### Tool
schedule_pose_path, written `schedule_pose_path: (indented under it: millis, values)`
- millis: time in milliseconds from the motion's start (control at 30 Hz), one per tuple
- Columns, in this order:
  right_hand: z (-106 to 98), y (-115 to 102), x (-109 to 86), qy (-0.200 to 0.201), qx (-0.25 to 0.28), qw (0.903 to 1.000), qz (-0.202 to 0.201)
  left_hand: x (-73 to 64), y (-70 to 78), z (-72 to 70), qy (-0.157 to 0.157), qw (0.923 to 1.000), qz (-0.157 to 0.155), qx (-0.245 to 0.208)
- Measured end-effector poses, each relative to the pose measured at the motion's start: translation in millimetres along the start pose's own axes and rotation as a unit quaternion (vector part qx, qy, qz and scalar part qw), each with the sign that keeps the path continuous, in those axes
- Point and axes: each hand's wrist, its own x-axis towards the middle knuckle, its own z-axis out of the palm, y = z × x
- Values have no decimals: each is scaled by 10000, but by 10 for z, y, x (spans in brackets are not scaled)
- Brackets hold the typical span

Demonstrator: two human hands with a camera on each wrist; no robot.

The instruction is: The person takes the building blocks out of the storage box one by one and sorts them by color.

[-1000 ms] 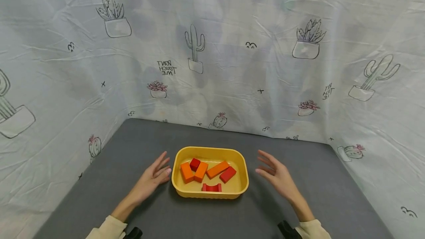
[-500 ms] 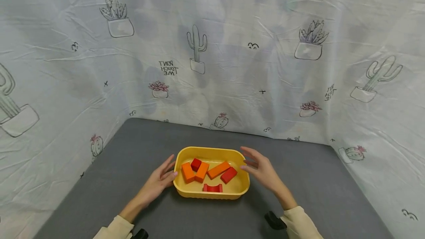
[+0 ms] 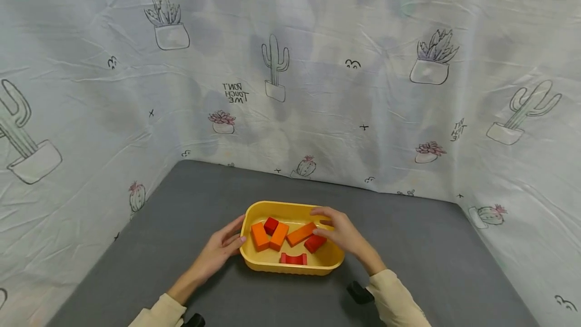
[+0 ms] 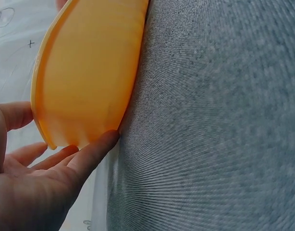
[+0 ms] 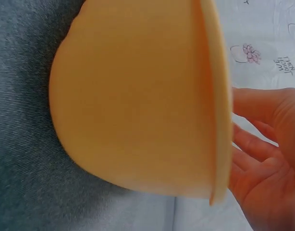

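A yellow plastic tub (image 3: pixel 295 268) sits on the grey cloth and holds orange and red toy blocks. My left hand (image 3: pixel 217 253) rests at its left end, fingers fairly straight along the outer wall and thumb touching the rim. In the left wrist view this hand (image 4: pixel 46 185) lies against the tub wall (image 4: pixel 90 72). My right hand (image 3: pixel 341 236) reaches over the right rim, thumb and fingers apart, above an orange block (image 3: pixel 300 234) and a red block (image 3: pixel 314 243). The right wrist view shows the tub's outside (image 5: pixel 133 96) hiding the fingertips of this hand (image 5: pixel 267 163).
Two more orange blocks (image 3: pixel 260 237) lean at the tub's left side, beside a red cube (image 3: pixel 271 225). Near the front wall lies a red arch block (image 3: pixel 293 259). Grey cloth (image 3: pixel 218 185) covers the table, with a cactus-print curtain (image 3: pixel 317 90) behind and at both sides.
My right hand has moved left from beside the tub to over its inside. My left hand has come in from the left to touch the tub's end. The blocks keep their arrangement.
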Motion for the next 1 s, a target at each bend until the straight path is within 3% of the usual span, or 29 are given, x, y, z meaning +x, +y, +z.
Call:
schedule_pose_path:
  millis: [533, 733, 900, 1000]
  values:
    - [90, 123, 146, -203, -592, 9979, 167, -12, 26, 26, 3, 9999, 137, -29]
    - [140, 120, 201, -307, -1275, 9912, 187, -11, 26, 32, 27, 10000, 45, 15]
    - [164, 120, 225, -321, -1527, 9873, 306, -10, 45, 30, -85, 9999, 93, 52]
    - [180, 124, 234, -354, -1750, 9838, 151, -14, 57, 22, -68, 9999, 82, 54]
